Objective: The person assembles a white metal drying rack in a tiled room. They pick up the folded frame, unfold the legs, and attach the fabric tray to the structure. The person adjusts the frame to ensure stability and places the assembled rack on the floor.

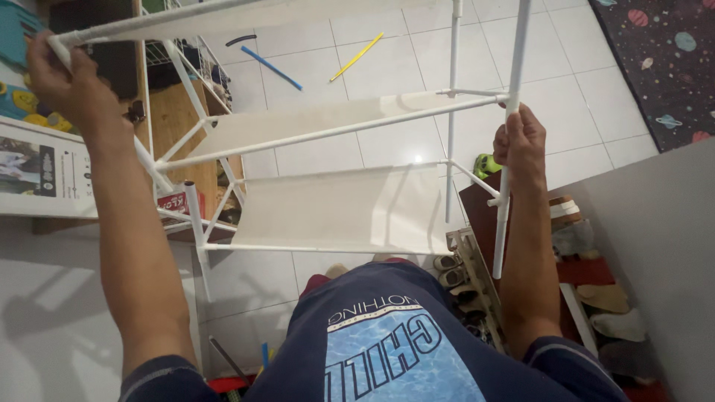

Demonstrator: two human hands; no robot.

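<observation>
Left hand: the left hand (71,85) is up high, with its fingers wrapped tight around the top corner of the white rack (328,130).
Beside the left hand: a wooden shelf (179,119) with a wire basket stands just below and to the right of that grip, and a white box with pictures (41,167) sits under the hand.
Rack: it is a white tube frame with cloth shelves. It is held up in the air between both hands, above the white tile floor (387,59).
Cloth shelves: the middle cloth shelf (298,119) stretches from one grip toward the other, and the lower cloth shelf (342,208) hangs below both hands.
Floor bits: a blue stick (272,68) and a yellow stick (357,56) lie on the tiles, far past the rack.
Right hand: the right hand (519,145) is closed around an upright white pole (510,149) of the rack.
Beside the right hand: a low shoe rack (477,279) with shoes is under this grip, and a dark rug with planets (655,59) lies far off to its right.
</observation>
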